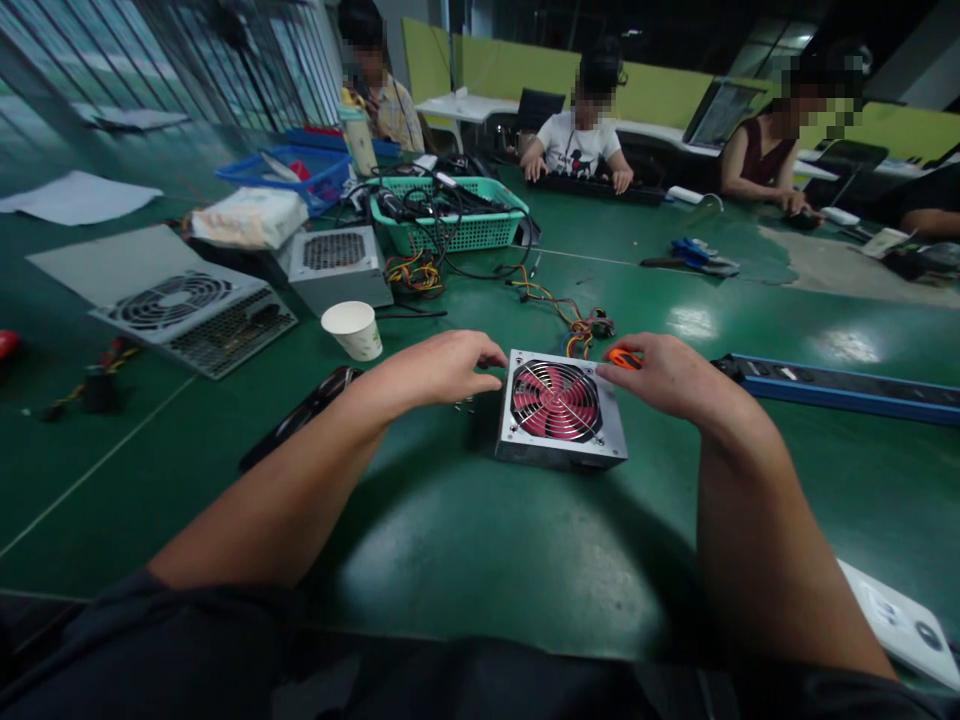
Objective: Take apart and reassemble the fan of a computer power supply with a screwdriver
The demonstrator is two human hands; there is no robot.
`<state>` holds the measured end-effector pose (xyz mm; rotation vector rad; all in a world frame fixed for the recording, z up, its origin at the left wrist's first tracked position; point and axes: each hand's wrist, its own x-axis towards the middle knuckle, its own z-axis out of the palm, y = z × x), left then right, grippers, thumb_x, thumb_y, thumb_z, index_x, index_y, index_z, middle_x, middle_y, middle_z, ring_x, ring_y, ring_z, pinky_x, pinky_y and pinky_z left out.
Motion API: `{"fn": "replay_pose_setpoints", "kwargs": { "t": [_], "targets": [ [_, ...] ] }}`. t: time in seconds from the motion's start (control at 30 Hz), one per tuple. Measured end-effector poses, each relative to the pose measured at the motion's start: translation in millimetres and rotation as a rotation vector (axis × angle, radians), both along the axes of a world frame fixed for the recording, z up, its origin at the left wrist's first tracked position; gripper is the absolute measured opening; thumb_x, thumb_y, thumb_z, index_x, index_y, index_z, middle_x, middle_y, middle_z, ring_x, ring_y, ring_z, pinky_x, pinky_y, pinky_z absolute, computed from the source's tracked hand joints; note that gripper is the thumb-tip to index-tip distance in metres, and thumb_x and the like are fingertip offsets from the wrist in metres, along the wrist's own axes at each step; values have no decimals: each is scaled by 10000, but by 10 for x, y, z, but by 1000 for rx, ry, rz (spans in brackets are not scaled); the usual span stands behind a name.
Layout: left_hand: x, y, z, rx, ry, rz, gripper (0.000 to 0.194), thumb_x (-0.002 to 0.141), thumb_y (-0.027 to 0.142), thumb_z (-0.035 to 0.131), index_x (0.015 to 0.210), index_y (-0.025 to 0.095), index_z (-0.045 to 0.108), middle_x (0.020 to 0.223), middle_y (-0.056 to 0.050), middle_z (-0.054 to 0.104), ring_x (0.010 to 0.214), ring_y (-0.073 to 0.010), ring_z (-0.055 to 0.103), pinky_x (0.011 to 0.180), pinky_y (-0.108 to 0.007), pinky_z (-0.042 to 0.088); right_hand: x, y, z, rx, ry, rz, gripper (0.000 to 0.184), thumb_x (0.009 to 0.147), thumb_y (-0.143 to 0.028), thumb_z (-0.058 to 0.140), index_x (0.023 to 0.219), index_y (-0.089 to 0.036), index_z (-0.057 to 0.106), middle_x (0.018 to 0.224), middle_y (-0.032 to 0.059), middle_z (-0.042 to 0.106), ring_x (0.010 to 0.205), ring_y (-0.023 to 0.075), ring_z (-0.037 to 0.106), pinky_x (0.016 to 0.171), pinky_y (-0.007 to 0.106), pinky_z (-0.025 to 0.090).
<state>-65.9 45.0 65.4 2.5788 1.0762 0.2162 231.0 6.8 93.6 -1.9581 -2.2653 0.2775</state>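
A computer power supply (559,455) with a red fan (555,400) under a wire grille lies flat on the green table before me. My left hand (457,368) is at its left edge, thumb and fingers apart with nothing between them; whether the fingertips touch the case I cannot tell. At the far right corner, my right hand (660,375) is closed on a screwdriver with an orange and black handle (624,358); its shaft does not show. The thumb is close to the case's top edge. Colored cables (577,330) run out behind the power supply. A few tiny screws (465,405) lie left of it.
Left stand a paper cup (352,330), a dark phone-like object (300,415), and more power supplies (337,270). A green basket (450,235) of cables sits behind. A blue power strip (847,385) lies right, a white device (900,620) near front right. People sit across the table.
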Motion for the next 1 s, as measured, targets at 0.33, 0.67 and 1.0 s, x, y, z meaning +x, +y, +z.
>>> {"fn": "replay_pose_setpoints", "kwargs": {
  "t": [0.33,0.67,1.0],
  "targets": [
    [-151,206,-165,-26,417,137,303,782,208,646,1048,257,783,1015,-40,774,821,-194,688,684,-251,459,-2,2,0,23,22,-36,437,842,-581,565,977,-196,723,841,85,727,697,230,640,609,343,432],
    [-126,382,-474,-17,448,68,362,801,211,629,1125,298,765,1082,-32,773,938,-215,708,693,-246,465,25,11,-26,33,35,-14,461,843,-618,557,964,-201,713,823,74,722,680,223,636,614,352,436],
    [-127,398,-466,-39,478,63,354,765,321,711,1113,299,770,1059,-37,776,887,-222,704,660,-252,459,-7,-10,8,-6,51,-28,457,838,-613,553,959,-201,709,847,83,726,699,236,645,636,374,452]
  ]
}}
